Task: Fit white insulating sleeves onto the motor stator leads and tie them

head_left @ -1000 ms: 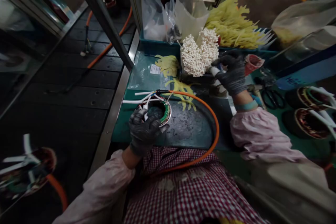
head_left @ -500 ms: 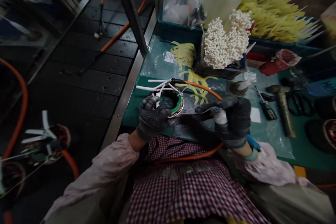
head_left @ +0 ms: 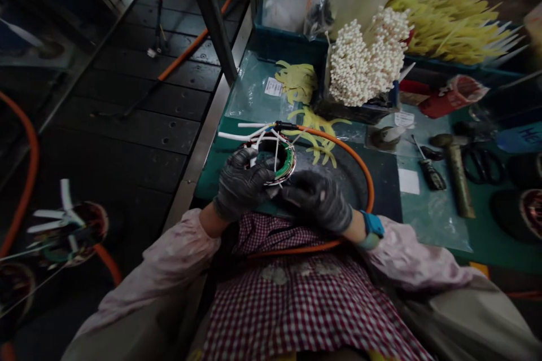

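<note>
Left hand (head_left: 243, 183): gloved, fingers curled on the near-left rim of the wire-wound ring (head_left: 289, 164), thumb toward its centre.
Right hand (head_left: 319, 200): gloved, fingers bunched beside the ring's near-right edge; whether they pinch anything cannot be told.
Wire-wound ring: in front of the person, at the near left of the worktop (head_left: 210, 172); its hollow centre faces up, and the gloves hide part of the near side.
Handling (judged): probably dense and heavy for its size, with a stiff body; the windings and green lining look easily scuffed. The outer wall is the sound place to hold, not the wires.
White strip (head_left: 276, 152): thin, crossing the ring's hollow; likely light and springy.
White tubes (head_left: 234, 136): pointing left from the ring's far side; probably soft and bendable.
Orange cable (head_left: 362, 161): joined at a black sleeve (head_left: 285, 126), looping right and back toward the apron (head_left: 288, 287); apparently springy enough to tug the ring.
Beyond the ring: yellow strips (head_left: 298, 82) in two loose heaps; white-tipped sticks (head_left: 355, 65) packed upright in a dark box (head_left: 347, 107).
Far right: screwdriver (head_left: 432, 175), hammer (head_left: 458, 175) and scissors (head_left: 483, 166), side by side.
</note>
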Demonstrator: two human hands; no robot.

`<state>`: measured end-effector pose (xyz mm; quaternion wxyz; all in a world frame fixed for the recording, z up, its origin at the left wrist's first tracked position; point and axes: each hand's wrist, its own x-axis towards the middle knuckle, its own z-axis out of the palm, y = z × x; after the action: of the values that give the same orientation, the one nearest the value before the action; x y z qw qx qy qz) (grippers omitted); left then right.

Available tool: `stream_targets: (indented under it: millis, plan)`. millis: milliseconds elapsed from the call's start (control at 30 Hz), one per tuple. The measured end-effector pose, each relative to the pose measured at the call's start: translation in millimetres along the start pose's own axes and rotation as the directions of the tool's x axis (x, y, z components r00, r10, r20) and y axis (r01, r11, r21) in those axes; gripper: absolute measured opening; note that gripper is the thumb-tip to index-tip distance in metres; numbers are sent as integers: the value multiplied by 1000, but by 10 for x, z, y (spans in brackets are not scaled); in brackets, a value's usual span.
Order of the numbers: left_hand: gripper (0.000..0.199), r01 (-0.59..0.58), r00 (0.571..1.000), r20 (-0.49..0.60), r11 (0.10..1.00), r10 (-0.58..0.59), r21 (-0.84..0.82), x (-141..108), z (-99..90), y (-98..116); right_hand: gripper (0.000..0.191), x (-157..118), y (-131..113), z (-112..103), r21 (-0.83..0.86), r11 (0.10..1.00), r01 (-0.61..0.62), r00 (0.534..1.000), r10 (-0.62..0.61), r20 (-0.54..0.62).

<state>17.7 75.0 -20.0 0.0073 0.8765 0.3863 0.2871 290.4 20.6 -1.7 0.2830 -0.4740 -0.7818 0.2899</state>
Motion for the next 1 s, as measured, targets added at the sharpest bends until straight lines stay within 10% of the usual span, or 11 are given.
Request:
stream_targets:
  millis: [167,333,700,900,1000]
  plan:
    - [27,-33,999,-3,998,32,-57,64,-84,-44,49,595,-54,-46,-191,981,7,998,-20,-68]
    - [23,-50,999,-13,994,48,-96,87,-70,-30,39,844,-171,-171,314,949,35,999,-33,-12]
    - [21,-11,1000,-9,999,10,-48,92,-70,-11,23,767,-18,-255,449,891,68,992,-106,61]
    - [22,-101,987,-129,993,92,-64,125,-108,0,26,614,63,-200,271,899,345,920,-381,89]
    - [18,-56,995,-85,996,51,-64,107,-97,11,25,487,158,-160,135,941,311,929,-330,164]
